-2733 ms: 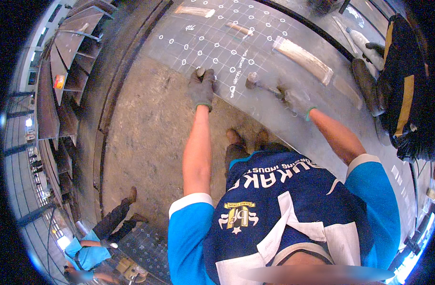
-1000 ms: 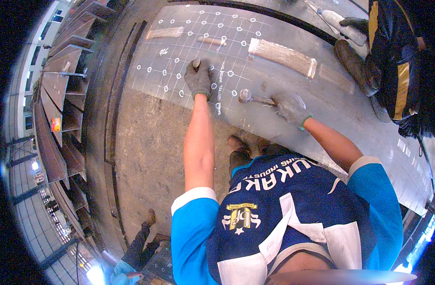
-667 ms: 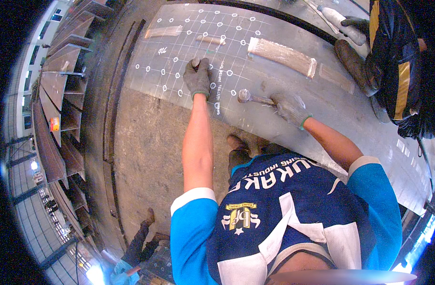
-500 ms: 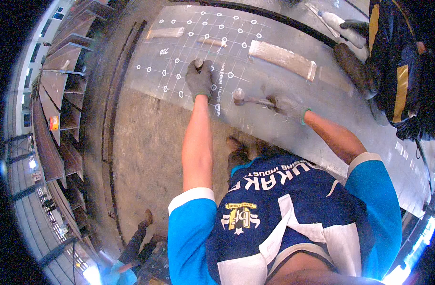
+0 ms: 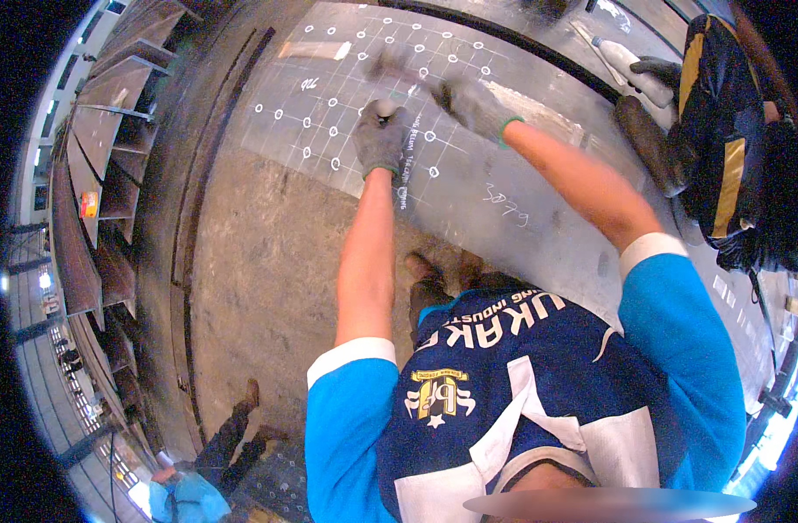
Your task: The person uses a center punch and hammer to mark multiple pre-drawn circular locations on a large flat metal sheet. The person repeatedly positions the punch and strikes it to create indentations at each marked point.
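Observation:
A large grey steel plate (image 5: 504,183) lies before me, marked with a chalk grid, small white circles and handwriting. My left hand (image 5: 381,144), in a grey glove, is closed around a short punch (image 5: 384,108) over the grid; only its round top end shows. My right hand (image 5: 477,106), also gloved, grips the handle of a hammer (image 5: 386,68). The hammer is smeared by motion, its head just beyond the punch and apart from it. What the punch's lower end touches is hidden by my left hand.
Brownish tape-like strips (image 5: 316,50) lie on the plate. At the right, a person in dark clothes with yellow stripes (image 5: 726,166) is close to the plate, near a white bottle (image 5: 634,70). Steel beams (image 5: 89,200) are stacked at left. Another person (image 5: 190,497) is at lower left.
My right hand has swung the hammer left and away from me, from above the plate's middle to near the punch. My left hand keeps its grip on the punch.

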Motion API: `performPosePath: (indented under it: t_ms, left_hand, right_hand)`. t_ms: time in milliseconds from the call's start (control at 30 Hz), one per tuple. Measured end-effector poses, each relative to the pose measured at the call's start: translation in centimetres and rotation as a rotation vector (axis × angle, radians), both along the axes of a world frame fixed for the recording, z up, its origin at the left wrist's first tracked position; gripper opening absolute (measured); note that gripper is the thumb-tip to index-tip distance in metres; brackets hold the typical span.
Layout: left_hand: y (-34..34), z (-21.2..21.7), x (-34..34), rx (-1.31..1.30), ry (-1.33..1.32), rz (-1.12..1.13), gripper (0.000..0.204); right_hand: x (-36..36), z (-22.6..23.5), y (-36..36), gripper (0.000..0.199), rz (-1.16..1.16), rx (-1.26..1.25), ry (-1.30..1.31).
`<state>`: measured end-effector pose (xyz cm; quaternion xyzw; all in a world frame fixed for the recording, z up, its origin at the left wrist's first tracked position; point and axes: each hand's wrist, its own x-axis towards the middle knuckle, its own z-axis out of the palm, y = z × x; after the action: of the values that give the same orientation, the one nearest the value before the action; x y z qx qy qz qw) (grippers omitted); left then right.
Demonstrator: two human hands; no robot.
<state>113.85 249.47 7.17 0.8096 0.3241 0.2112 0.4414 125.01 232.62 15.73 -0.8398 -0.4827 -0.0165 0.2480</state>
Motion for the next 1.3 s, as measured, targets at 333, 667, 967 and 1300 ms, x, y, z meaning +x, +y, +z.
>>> performPosePath:
  t_ms: [333, 667, 967, 1300]
  left_hand:
    - [2.4, 1.5, -1.8, -0.059, -0.118, 0.182, 0.039]
    - [4.5, 0.0, -4.8, -0.242, -0.272, 0.224, 0.028]
    - [4.7, -0.5, -5.7, -0.295, -0.277, 0.187, 0.024]
    - [4.1, 0.5, -5.6, -0.514, -0.266, 0.194, 0.023]
  right_hand:
    - [-3.1, -7.7, -13.5, 0.019, -0.099, -0.244, 0.227]
    - [-5.9, -12.0, -15.6, 0.033, -0.073, -0.153, 0.205]
    - [-6.1, -7.6, -14.6, 0.028, -0.135, -0.382, 0.219]
    - [-6.3, -7.5, -14.7, 0.031, -0.099, -0.339, 0.236]
